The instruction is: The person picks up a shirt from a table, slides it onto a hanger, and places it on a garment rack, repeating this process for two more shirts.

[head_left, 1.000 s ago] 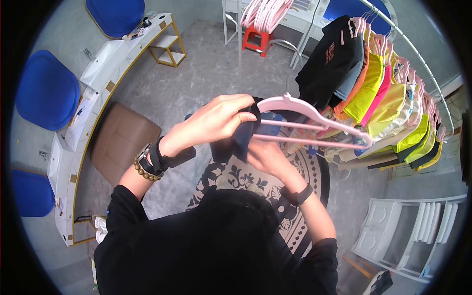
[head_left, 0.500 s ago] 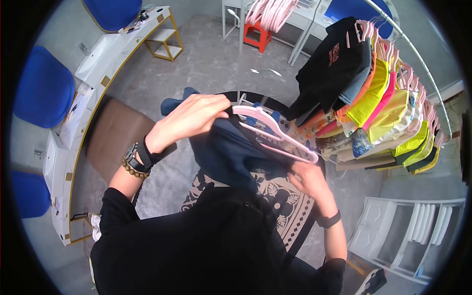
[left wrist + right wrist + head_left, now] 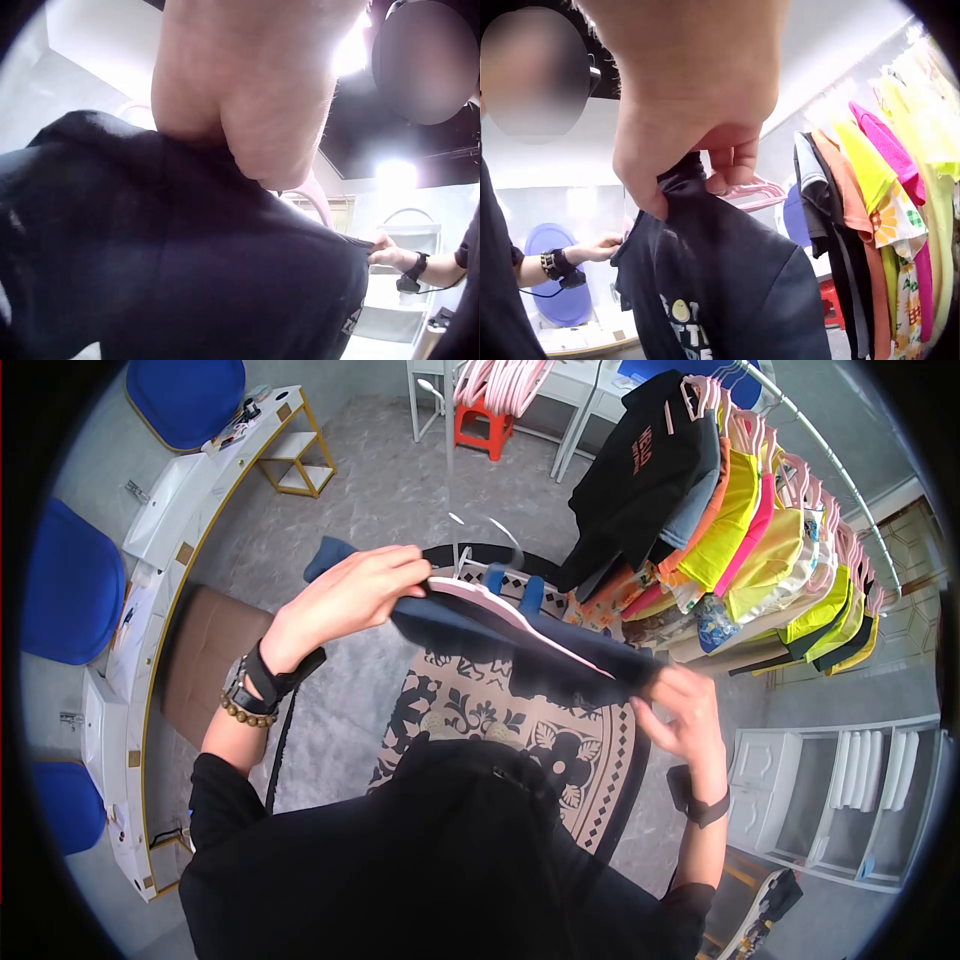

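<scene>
A dark navy T-shirt (image 3: 455, 632) hangs stretched between my two hands over a pink hanger (image 3: 515, 616). My left hand (image 3: 355, 592) grips the shirt and hanger near the hanger's left end, thumb hidden. At the other side, my right hand (image 3: 682, 710) pinches the shirt's right shoulder between thumb and fingers, past the hanger's end. The right wrist view shows the bunched cloth in the right hand (image 3: 697, 157) and pale lettering (image 3: 686, 326) on the shirt front. Most of the hanger's lower part is covered by cloth.
A rack (image 3: 825, 455) of coloured clothes on pink hangers stands at the right. Ahead, spare pink hangers (image 3: 500, 382) hang above a red stool (image 3: 483, 432). A brown ottoman (image 3: 212, 660) and long counter (image 3: 215, 490) are at the left; a patterned rug (image 3: 500, 700) lies below.
My right hand has come out from under the hanger and moved right, drawing the shirt's shoulder across the hanger's right end. My left hand has shifted left, and the shirt is spread wide.
</scene>
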Tool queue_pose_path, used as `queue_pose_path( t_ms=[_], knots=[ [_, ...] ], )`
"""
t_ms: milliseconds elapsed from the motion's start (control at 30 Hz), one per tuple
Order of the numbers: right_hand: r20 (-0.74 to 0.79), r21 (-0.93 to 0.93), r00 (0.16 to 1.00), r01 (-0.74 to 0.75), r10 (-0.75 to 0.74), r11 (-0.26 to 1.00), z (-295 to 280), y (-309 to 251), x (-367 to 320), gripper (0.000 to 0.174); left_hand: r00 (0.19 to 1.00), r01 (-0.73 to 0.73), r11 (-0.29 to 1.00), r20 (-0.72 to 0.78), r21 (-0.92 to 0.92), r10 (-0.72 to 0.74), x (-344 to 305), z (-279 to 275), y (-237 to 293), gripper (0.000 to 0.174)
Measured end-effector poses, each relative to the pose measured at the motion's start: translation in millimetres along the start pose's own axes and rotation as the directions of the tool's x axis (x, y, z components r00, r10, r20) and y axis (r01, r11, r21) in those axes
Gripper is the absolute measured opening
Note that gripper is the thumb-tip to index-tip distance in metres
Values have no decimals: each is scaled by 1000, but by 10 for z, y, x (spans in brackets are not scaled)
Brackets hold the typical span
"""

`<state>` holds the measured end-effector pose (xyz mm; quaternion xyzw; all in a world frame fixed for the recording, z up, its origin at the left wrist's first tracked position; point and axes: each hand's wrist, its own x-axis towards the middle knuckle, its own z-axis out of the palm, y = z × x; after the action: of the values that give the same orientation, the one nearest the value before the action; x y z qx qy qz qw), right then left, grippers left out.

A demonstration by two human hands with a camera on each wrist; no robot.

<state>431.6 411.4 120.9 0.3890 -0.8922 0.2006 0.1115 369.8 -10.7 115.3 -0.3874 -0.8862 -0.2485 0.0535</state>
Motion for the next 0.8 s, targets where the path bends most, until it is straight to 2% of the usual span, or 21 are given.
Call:
queue_pose_path(
  t_ms=[33,100,133,167,233,267,300,367,400,433,500,533,600,633,700,767,800],
  knots=[
    [5,2,1000,1,-1,1000,-26,-31,63,19,1000,4,1000,0,-3,-4,18,42,43,14],
    [-176,126,983,-24,47,992,-32,-65,243,17,990,-135,991,-42,18,135,131,187,132,19],
    [-200,135,979,-4,31,991,46,-67,344,25,984,-159,987,-76,1,159,180,254,182,20],
    [-204,96,979,33,-13,995,122,-145,473,30,978,-179,984,-104,9,179,217,304,224,21],
    [-39,-20,999,16,-16,1000,275,-269,574,25,968,-201,980,-154,0,199,288,370,274,20],
    [-40,-65,998,40,-42,997,386,-270,571,18,967,-207,978,-148,11,207,291,390,251,20],
    [-8,-55,999,36,-36,998,417,-274,564,20,968,-199,980,-148,22,200,268,340,242,20],
    [-91,-86,996,-6,-2,996,404,-344,559,21,978,-180,983,-102,20,181,193,216,225,27],
    [-96,-39,994,-62,58,997,427,-296,494,22,984,-157,986,-78,64,161,127,131,165,40],
    [-108,-14,988,-110,108,994,386,-294,454,21,991,-107,991,-75,74,113,34,123,47,45],
    [-132,64,972,-190,197,980,387,-237,342,21,993,70,996,-96,50,-65,-139,78,-12,39],
    [-121,101,967,-214,226,972,353,-247,315,24,993,73,996,-98,53,-67,-194,70,-97,39],
    [-97,100,965,-236,245,967,326,-219,246,24,984,177,971,44,-161,-173,-244,76,-278,32],
    [-72,96,961,-260,267,961,311,-205,216,25,984,179,970,43,-163,-174,-254,72,-304,32],
    [-53,92,955,-285,290,954,276,-153,146,24,982,111,990,-145,-88,-123,-287,57,-306,23],
    [-35,7,937,-346,346,938,211,-64,59,23,962,228,973,-151,-19,-228,-348,-44,-394,21],
    [-62,36,931,-358,360,933,177,-47,33,22,953,272,962,-138,-3,-270,-398,-74,-472,20]
  ],
)
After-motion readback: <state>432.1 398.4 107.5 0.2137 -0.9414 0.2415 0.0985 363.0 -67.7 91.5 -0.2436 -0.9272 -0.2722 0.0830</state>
